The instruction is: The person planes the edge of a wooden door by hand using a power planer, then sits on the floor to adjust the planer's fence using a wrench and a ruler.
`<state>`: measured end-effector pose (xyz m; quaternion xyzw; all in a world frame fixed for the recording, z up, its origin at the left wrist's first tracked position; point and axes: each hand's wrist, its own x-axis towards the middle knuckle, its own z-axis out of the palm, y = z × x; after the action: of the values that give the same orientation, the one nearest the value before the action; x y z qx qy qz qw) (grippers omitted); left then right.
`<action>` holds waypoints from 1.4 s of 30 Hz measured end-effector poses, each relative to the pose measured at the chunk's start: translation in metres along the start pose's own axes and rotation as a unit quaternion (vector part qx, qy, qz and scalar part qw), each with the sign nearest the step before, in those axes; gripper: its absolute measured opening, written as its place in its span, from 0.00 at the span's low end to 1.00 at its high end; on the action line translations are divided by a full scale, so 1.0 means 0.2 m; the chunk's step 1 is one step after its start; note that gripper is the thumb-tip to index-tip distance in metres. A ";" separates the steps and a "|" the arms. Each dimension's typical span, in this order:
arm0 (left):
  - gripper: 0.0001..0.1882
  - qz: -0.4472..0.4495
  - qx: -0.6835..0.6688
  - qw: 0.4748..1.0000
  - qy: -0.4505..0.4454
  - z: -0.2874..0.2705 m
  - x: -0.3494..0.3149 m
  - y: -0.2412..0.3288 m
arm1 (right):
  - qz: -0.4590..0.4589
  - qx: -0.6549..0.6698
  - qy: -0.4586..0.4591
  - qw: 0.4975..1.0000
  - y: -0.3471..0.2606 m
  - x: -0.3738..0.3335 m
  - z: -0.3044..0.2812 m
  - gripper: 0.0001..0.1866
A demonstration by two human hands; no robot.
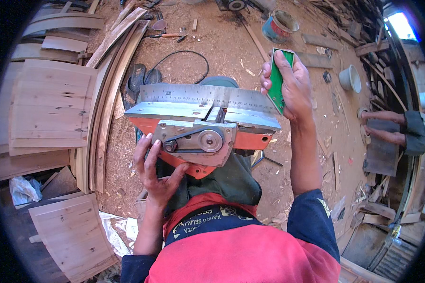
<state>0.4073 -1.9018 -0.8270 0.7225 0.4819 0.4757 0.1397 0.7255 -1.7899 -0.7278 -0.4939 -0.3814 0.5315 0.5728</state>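
An orange electric hand planer [193,158] rests over my lap with its flat metal sole facing up. On its near side the drive belt and pulleys are exposed, and the cutter drum shows in the gap in the sole. My left hand [158,184] grips the planer's near left side, fingertips on the metal side and thumb by the orange body. In my right hand [293,92] is the green handle of a try square [189,94]. The square's steel ruled blade stands on edge along the sole, spanning most of its length.
Curved and flat wooden boards [52,106] are stacked at the left. A black cord [205,59] loops on the shavings-strewn ground. Ahead stand a paint-stained bucket [275,30] and, farther right, a white bucket [349,79]. Another person's legs [385,127] show at the right.
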 end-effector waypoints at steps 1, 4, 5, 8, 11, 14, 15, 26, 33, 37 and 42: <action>0.40 -0.001 0.000 1.000 -0.001 0.00 0.00 0.00 | 0.000 0.001 -0.005 1.000 0.00 0.00 0.00 0.15; 0.40 0.000 0.002 1.000 -0.002 0.00 0.01 0.00 | 0.000 0.003 -0.010 1.000 0.01 0.01 0.00 0.15; 0.40 0.000 0.003 1.000 -0.001 0.00 0.01 0.00 | -0.001 0.003 -0.012 1.000 0.01 0.01 0.00 0.15; 0.39 -0.001 0.004 1.000 -0.001 0.01 0.01 0.00 | 0.011 -0.001 -0.003 1.000 0.02 0.02 -0.01 0.15; 0.39 -0.003 0.004 1.000 -0.001 0.01 0.01 0.00 | 0.017 0.002 -0.008 1.000 0.02 0.03 -0.02 0.15; 0.39 0.000 0.007 1.000 -0.002 0.01 0.01 -0.01 | 0.017 0.014 -0.012 1.000 0.03 0.04 -0.02 0.15; 0.39 0.003 0.010 1.000 -0.003 0.01 0.01 -0.01 | 0.017 0.014 -0.012 1.000 0.03 0.04 -0.02 0.15; 0.37 -0.001 0.013 1.000 0.005 0.02 0.00 -0.01 | 0.029 -0.006 0.015 0.999 0.04 0.02 -0.01 0.17; 0.37 0.000 0.018 1.000 0.008 0.02 0.01 -0.01 | 0.023 -0.008 0.007 1.000 0.03 0.02 0.00 0.17; 0.40 -0.001 0.027 1.000 0.015 0.03 0.01 -0.01 | 0.016 -0.020 0.012 1.000 0.03 0.01 0.00 0.17; 0.43 0.003 0.016 0.999 0.034 0.03 0.02 -0.01 | 0.017 -0.019 0.010 1.000 0.03 0.01 0.00 0.17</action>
<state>0.4111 -1.8964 -0.8299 0.7098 0.4917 0.4923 0.1101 0.7243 -1.7877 -0.7336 -0.5164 -0.3775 0.5284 0.5582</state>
